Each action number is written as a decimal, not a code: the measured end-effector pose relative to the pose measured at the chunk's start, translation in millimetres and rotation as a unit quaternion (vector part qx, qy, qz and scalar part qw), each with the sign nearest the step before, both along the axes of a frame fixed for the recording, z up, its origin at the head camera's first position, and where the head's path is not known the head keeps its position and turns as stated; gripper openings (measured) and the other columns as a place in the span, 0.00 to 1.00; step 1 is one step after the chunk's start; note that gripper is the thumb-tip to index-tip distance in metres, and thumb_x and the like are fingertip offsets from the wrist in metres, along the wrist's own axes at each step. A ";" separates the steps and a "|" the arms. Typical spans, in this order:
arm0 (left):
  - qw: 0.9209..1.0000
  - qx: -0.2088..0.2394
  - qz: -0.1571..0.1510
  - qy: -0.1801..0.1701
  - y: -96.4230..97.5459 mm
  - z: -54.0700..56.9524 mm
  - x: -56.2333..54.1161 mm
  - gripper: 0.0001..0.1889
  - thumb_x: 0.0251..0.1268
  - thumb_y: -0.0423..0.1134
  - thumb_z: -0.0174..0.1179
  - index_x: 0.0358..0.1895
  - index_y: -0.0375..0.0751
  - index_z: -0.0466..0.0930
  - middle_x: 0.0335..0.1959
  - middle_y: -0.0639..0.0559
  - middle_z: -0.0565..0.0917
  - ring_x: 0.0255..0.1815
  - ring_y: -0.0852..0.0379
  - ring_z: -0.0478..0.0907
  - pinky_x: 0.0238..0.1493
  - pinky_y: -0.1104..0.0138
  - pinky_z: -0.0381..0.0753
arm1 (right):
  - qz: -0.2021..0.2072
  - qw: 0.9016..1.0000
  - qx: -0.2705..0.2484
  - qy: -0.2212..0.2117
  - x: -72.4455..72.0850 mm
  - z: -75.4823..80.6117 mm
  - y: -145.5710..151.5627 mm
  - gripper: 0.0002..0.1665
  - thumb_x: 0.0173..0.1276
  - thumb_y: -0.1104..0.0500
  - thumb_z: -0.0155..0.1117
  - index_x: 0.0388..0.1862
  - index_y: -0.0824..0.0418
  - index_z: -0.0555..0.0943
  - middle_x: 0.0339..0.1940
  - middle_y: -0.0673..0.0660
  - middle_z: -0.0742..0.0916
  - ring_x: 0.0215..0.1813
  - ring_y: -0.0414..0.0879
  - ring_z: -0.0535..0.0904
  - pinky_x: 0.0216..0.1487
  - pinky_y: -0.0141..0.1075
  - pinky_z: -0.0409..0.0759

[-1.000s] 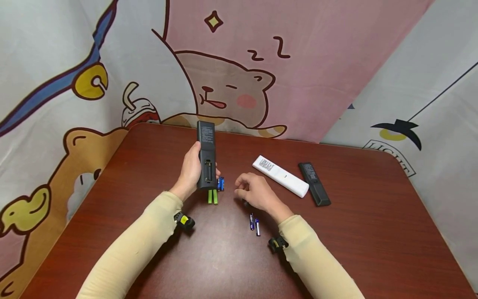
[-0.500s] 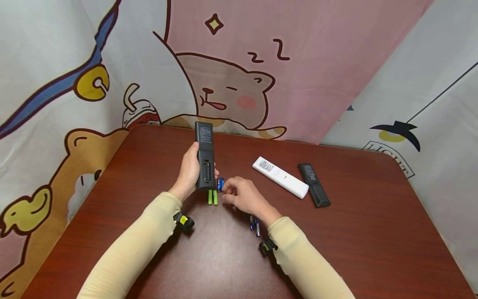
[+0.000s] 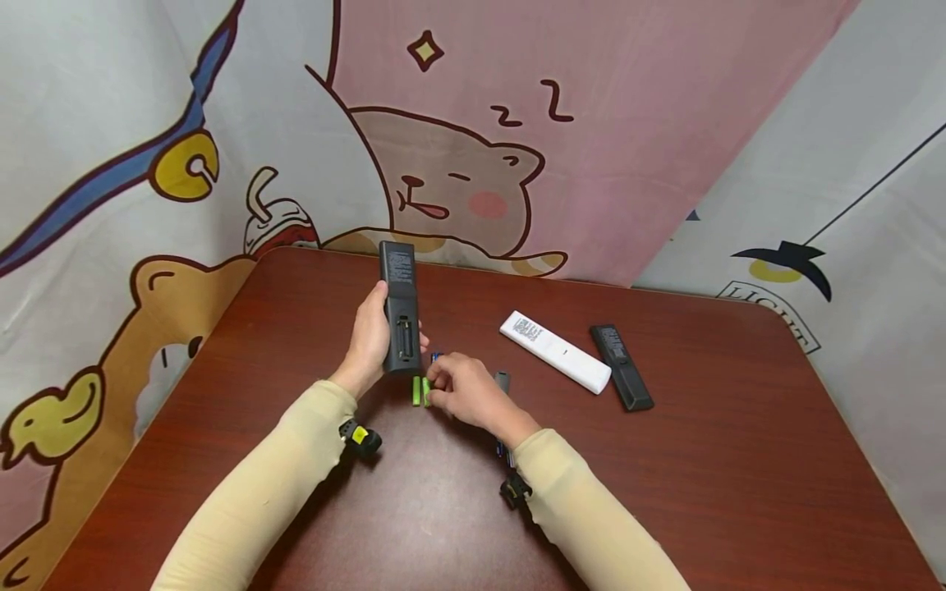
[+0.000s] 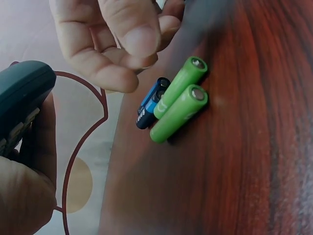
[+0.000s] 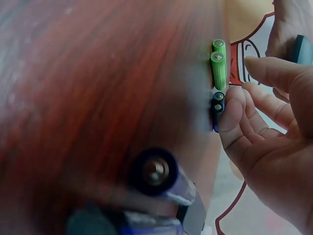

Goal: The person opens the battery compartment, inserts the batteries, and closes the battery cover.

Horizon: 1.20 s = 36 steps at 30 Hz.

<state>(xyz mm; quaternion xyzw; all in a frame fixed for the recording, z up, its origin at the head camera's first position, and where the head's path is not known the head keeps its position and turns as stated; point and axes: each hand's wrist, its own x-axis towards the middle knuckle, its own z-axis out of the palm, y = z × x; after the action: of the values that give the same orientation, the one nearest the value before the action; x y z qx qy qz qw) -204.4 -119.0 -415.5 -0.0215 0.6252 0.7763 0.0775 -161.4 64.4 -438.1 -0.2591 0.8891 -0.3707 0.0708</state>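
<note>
My left hand (image 3: 365, 336) grips a dark grey remote control (image 3: 399, 283), its back facing me and its battery slot uncovered, metal contacts showing. Just below the remote, two green batteries (image 4: 179, 113) lie side by side on the table. My right hand (image 3: 469, 392) hovers right by them, fingers loosely bent and thumb apart, with nothing between them in the wrist views. Beyond the green pair are blue batteries (image 4: 152, 104), partly covered by my right hand in the head view. Two purple-and-silver batteries (image 5: 161, 171) lie under my right wrist.
A white remote (image 3: 556, 353) lies at the right of the middle, its lower end close to a smaller black remote (image 3: 623, 369). Beside my right hand a small grey piece (image 3: 502, 381) shows. A patterned cloth (image 3: 458, 180) hangs behind the wooden table (image 3: 739, 460).
My right hand has moved left to the green batteries, uncovering the small grey piece. My left hand has shifted slightly left with the remote.
</note>
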 end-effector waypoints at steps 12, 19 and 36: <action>1.000 0.011 0.009 -0.009 -6.2 -1.8 -0.2 0.33 0.85 0.61 0.24 0.79 0.47 0.57 0.44 0.32 0.75 0.23 0.54 0.85 0.32 0.58 0.88 | 0.005 0.999 0.043 0.022 -1.2 -2.2 -9.1 0.13 0.61 0.62 0.77 0.43 0.63 0.85 0.35 0.56 0.81 0.37 0.47 0.78 0.39 0.35 0.77; 1.000 0.009 0.006 -0.007 -9.3 -4.4 -0.7 0.33 0.85 0.61 0.24 0.81 0.47 0.54 0.43 0.34 0.76 0.23 0.54 0.85 0.32 0.58 0.88 | 0.014 0.997 0.073 0.013 -1.7 -3.0 -12.5 0.20 0.62 0.59 0.77 0.52 0.64 0.85 0.38 0.57 0.80 0.38 0.45 0.76 0.39 0.35 0.77; 1.000 0.007 0.009 0.000 -11.0 -4.3 1.0 0.32 0.85 0.59 0.24 0.82 0.49 0.54 0.46 0.28 0.74 0.23 0.54 0.85 0.32 0.58 0.88 | 0.015 0.993 0.121 0.013 -1.5 -6.1 -18.4 0.27 0.60 0.54 0.80 0.57 0.61 0.84 0.44 0.55 0.79 0.39 0.43 0.77 0.40 0.33 0.79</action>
<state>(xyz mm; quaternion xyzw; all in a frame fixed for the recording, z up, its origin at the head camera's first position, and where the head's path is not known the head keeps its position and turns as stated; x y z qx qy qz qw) -203.4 -130.1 -419.8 -0.0267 0.6192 0.7815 0.0711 -162.9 46.0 -444.1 -0.2663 0.9243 -0.2563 0.0953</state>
